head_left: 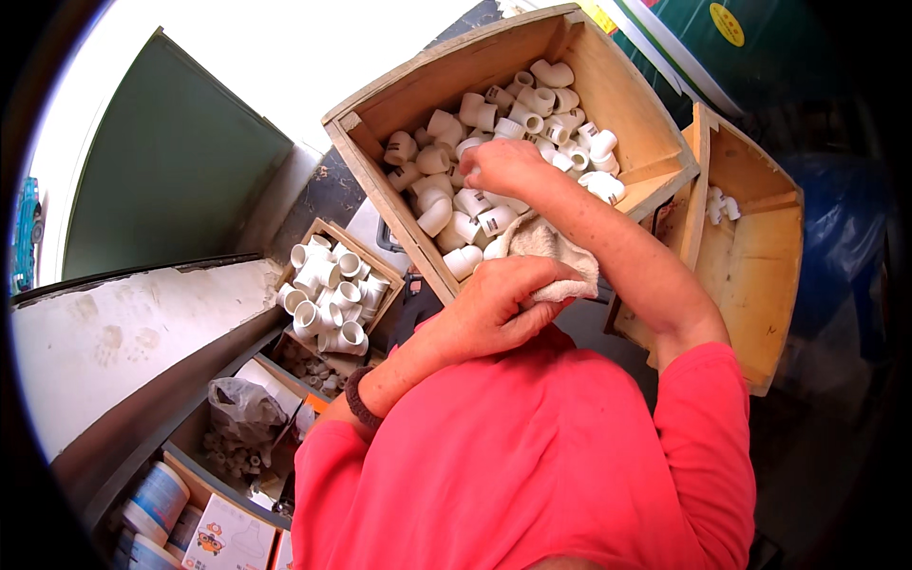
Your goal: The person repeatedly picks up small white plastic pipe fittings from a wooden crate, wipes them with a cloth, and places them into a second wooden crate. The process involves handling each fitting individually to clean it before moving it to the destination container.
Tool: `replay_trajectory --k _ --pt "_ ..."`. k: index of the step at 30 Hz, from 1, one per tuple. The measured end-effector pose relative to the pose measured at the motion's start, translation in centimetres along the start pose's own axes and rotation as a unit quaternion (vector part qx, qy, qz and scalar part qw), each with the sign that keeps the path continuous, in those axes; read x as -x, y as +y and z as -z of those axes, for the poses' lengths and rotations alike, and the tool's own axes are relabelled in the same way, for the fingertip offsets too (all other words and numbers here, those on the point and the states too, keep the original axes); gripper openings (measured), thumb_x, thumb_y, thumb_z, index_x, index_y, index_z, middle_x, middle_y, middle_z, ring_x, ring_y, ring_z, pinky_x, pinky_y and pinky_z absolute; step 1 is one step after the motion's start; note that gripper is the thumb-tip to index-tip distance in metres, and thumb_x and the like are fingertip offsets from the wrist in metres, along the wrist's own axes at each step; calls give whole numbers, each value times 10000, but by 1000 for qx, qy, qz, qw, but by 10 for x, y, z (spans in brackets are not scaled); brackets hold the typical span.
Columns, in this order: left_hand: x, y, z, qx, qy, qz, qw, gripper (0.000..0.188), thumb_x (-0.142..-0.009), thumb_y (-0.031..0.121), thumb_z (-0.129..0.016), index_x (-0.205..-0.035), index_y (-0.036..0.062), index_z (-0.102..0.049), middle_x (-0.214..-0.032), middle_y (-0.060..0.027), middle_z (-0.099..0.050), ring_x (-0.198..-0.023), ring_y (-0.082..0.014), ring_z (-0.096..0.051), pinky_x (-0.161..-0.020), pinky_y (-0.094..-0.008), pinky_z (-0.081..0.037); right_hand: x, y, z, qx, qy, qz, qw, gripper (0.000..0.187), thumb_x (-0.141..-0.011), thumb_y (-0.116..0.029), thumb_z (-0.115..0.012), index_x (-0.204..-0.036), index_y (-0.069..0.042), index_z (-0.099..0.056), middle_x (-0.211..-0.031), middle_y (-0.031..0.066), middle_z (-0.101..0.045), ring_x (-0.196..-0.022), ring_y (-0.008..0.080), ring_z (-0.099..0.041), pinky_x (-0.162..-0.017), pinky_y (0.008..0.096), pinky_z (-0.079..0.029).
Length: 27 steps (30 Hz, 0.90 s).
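Observation:
A wooden box full of white plastic pipe elbows stands tilted in front of me. My right hand reaches down into the pile, its fingers curled together among the elbows. The fingertips are partly hidden, so what they hold is unclear. Nearer to me, my left hand is closed on a beige cloth at the near edge of the box. The cloth lies below my right forearm and against the nearest elbows.
To the right is a second wooden box with a few small white fittings. At left, a smaller box holds white pipe tees. Below it sit a plastic bag, tubs and a white carton. A green panel stands far left.

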State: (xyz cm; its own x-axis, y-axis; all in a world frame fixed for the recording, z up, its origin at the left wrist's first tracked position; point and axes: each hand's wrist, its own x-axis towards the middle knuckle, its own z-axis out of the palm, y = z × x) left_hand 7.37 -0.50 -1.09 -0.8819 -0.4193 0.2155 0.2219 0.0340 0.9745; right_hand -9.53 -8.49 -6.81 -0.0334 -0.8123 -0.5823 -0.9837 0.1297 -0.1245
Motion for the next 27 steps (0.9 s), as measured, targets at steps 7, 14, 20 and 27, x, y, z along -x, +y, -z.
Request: replay_trajectory --k 7,14,20,27 --pt "-1 -7 0 160 57 15 985 197 -893 44 -511 -1068 49 -601 -786 -10 -569 -683 -76 -547 -627 -253 -456 34 5 25 -71 167 17 983 136 -816 -256 -595 -946 -231 -626 -847 36 -639 -830 214 -617 -722 345 -480" --pt "-10 -14 6 338 278 99 894 252 -959 189 -499 -1150 39 -569 -1050 -45 -606 -934 -119 -573 -814 -258 -476 105 20 48 -346 292 6 892 242 -818 -263 -623 -1036 -181 -557 -883 87 -634 -775 223 -631 -724 335 -494" --pt "-16 -11 10 431 355 50 828 406 -960 269 -478 -1293 37 -459 -1214 -97 -534 -1127 -179 -513 -969 -307 -416 160 23 34 -377 403 14 833 384 -741 -148 -716 -1069 -101 -524 -896 76 -660 -800 202 -664 -726 315 -518" --pt "-21 -14 -7 35 199 -79 976 392 -974 231 -448 -1305 21 -474 -1348 -134 -431 -1215 -246 -418 -1023 -331 -307 188 -7 11 -251 429 12 868 354 -675 -194 -711 -958 -73 -537 -754 105 -607 -692 280 -633 -632 373 -507"
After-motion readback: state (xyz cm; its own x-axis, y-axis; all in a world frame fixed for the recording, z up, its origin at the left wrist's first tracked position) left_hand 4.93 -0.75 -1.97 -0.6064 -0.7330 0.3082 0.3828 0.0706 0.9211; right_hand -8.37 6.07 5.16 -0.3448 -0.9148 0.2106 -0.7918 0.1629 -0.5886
